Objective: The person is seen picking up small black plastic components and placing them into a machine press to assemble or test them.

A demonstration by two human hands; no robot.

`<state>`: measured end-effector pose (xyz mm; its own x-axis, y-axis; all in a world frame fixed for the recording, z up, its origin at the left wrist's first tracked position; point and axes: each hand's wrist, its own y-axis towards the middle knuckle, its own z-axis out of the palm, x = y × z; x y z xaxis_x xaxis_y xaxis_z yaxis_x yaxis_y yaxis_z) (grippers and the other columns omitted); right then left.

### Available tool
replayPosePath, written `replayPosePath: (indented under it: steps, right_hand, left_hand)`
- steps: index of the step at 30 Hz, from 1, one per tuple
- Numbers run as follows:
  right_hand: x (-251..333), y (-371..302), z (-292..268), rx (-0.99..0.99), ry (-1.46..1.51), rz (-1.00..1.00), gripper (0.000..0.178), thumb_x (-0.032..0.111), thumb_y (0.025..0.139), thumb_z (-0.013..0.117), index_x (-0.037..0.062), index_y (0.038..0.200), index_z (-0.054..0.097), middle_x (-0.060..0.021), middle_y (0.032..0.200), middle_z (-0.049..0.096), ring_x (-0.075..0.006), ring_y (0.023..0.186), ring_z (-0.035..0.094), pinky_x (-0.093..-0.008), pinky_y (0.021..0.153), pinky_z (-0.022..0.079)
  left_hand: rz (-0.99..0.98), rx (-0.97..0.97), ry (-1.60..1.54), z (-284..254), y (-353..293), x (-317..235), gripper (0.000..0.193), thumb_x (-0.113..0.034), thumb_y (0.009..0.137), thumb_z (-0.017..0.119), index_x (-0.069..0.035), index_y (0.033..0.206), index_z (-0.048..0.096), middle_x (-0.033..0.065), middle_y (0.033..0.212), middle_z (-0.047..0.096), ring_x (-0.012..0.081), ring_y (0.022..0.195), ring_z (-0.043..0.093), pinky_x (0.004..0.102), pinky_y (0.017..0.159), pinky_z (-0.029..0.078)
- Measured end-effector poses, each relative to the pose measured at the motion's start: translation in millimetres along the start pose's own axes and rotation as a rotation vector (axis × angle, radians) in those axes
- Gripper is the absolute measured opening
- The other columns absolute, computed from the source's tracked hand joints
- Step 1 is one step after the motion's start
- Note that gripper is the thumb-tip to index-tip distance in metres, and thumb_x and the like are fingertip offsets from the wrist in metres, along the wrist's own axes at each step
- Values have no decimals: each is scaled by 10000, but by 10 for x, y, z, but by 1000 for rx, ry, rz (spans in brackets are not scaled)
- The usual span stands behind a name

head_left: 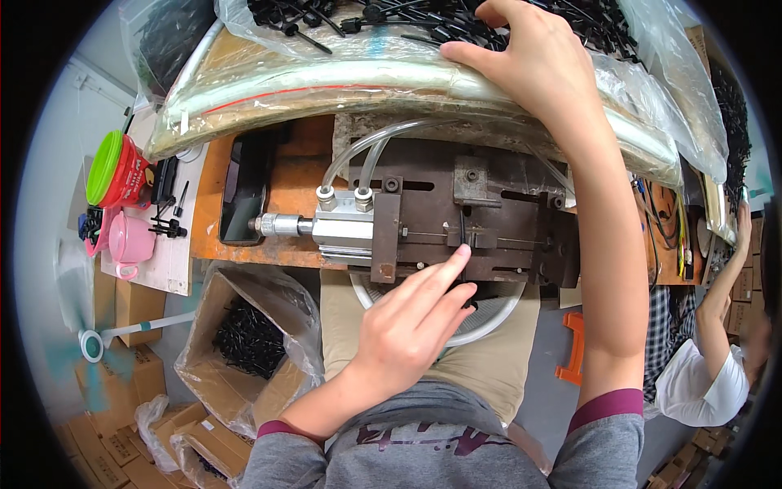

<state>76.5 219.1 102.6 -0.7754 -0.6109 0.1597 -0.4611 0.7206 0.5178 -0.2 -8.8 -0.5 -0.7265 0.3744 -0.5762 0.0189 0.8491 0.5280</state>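
Observation:
My left hand point(407, 330) is at the middle of a dark metal fixture point(432, 167). Its index finger lies stretched along a thin black plastic piece point(463, 222) set across the fixture, while the other fingers curl below, near the piece's dark lower end. The thumb is hidden. My right hand point(542, 61) reaches over the bench's far edge to a heap of thin black plastic pieces point(301, 20). Its thumb and index finger are apart, with nothing visible between them; the other fingers are partly out of sight.
A silver air cylinder point(344, 228) with clear hoses is mounted on the fixture's left. A black phone point(244, 189) lies beside it. Left stand a pink cup point(133, 240) and a red tub point(130, 173). Below is a carton point(208, 350) of black pieces. A co-worker point(705, 379) sits right.

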Motion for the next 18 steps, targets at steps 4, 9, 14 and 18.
replayPosePath:
  steps: [4,9,14,18]
  right_hand:
    - [-6,47,60,7,58,78,421,293,712,784,13,1003,663,-181,1007,675,-325,969,639,-393,858,502]
    - [-334,-44,149,-127,99,-73,369,193,723,696,65,1068,688,-142,933,700,-267,870,678,-353,818,516]
    - [-447,-129,-22,-36,97,-18,362,184,743,685,60,1083,682,-141,925,696,-253,806,665,-347,789,512]
    - [-603,-194,-49,-82,49,-129,264,165,781,700,37,1010,676,-130,896,686,-299,848,656,-390,783,502]
  left_hand:
    - [57,34,102,133,-39,42,278,-68,697,775,-17,957,688,150,1276,624,245,865,682,316,754,558]
    - [117,50,231,175,-11,62,252,-113,727,752,-14,946,676,149,1306,608,217,777,679,299,722,552]
    - [98,85,227,180,12,83,229,-130,737,743,-21,925,672,146,1325,596,177,695,659,275,658,534]
    - [86,136,253,146,21,61,227,-125,743,738,-24,936,672,141,1336,591,154,631,628,262,616,514]
